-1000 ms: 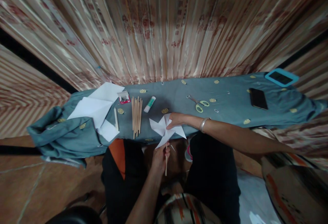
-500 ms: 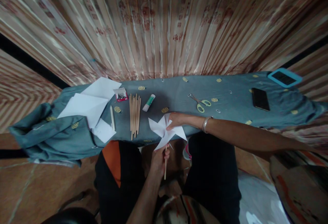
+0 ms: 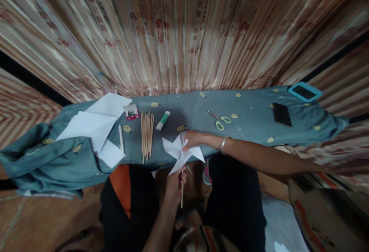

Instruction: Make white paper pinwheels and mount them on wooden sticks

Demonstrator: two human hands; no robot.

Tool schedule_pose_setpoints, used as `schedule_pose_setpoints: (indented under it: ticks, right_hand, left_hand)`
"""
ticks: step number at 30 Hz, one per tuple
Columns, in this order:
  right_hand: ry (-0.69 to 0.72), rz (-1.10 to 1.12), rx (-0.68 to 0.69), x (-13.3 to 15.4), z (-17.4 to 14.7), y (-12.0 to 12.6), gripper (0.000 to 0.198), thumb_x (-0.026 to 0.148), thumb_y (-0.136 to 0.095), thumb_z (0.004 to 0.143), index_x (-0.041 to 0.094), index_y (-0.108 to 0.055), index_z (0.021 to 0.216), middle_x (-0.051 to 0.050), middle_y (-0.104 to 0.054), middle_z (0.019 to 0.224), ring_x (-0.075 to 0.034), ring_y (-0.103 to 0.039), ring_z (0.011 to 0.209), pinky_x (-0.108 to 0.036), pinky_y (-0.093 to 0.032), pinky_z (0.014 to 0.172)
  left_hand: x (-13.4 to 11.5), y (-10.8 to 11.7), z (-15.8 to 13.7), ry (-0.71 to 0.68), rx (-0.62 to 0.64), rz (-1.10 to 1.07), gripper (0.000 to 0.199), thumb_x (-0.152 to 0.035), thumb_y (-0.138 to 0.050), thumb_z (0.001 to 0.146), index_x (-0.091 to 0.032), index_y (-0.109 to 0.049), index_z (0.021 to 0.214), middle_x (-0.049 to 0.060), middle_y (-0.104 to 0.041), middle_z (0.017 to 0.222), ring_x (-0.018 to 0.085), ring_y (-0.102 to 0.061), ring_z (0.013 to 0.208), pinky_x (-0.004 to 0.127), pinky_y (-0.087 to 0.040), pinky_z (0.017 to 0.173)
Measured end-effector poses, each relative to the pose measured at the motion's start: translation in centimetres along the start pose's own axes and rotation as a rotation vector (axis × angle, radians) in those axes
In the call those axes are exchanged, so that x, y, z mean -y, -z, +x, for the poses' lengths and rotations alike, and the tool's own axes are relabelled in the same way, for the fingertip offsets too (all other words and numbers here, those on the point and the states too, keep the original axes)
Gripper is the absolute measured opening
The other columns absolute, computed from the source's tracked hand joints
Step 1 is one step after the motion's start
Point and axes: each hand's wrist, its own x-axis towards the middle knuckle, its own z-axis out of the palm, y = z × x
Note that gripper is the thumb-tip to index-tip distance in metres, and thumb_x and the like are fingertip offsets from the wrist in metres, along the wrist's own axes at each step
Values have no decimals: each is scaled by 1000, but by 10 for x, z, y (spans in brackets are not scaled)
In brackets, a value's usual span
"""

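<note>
A white paper pinwheel (image 3: 179,159) with pointed blades is held over the table's front edge, above my lap. Its thin wooden stick (image 3: 182,196) passes through my left hand (image 3: 174,184), whose fingers are closed around it just below the blades. My right hand (image 3: 191,139), with a silver bangle at the wrist, reaches in from the right and grips the pinwheel's paper near its middle. The thumb lies on the front; the other fingers are mostly hidden behind the paper.
On the cloth-covered table (image 3: 190,107) lie wooden sticks (image 3: 147,134), a glue stick (image 3: 163,120), scissors (image 3: 219,121) and a small box of pins (image 3: 132,112). White paper sheets (image 3: 89,125) and a white pen-like stick (image 3: 121,138) are left; a phone (image 3: 281,114) and blue-framed device (image 3: 305,91) right.
The whole view has shifted slightly, so everything sits a little further left and lower. Both hands keep their hold on the pinwheel, with little visible movement against the table.
</note>
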Motion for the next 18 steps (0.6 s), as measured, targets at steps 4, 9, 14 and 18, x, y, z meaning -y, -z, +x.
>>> schedule_pose_setpoints:
  ticks: [4, 9, 14, 18]
  right_hand:
    - [-6, -15, -53, 3, -7, 1, 21, 29, -77, 68, 13, -74, 81, -5, -69, 72, -19, -63, 69, -24, -45, 59]
    - [3, -4, -77, 2, -7, -1, 21, 25, -76, 68, 11, -76, 84, -5, -71, 75, -19, -64, 69, -23, -45, 56]
    - [3, -3, -97, 1, -3, -3, 18, 25, -77, 67, 12, -75, 78, -2, -69, 67, -16, -62, 66, -20, -42, 53]
    - [7, -6, -124, 0, -1, -5, 17, 26, -78, 66, 12, -75, 76, -1, -67, 64, -16, -62, 65, -20, -42, 53]
  left_hand:
    - [-1, -2, -1, -1, 19, -42, 14, -5, -74, 62, -9, -64, 71, -2, -58, 63, -2, -38, 39, 9, -24, 33]
    - [1, 5, -5, 34, 29, -29, 8, -8, -71, 73, -10, -67, 80, 1, -63, 70, -1, -43, 41, 8, -29, 34]
    - [8, 21, -11, 51, 21, 55, 10, -13, -72, 76, -10, -69, 85, 2, -64, 71, -1, -42, 39, 9, -29, 33]
    - [11, 28, -15, 24, 29, 59, 7, -12, -71, 76, -9, -69, 82, 2, -64, 72, -1, -43, 39, 10, -33, 35]
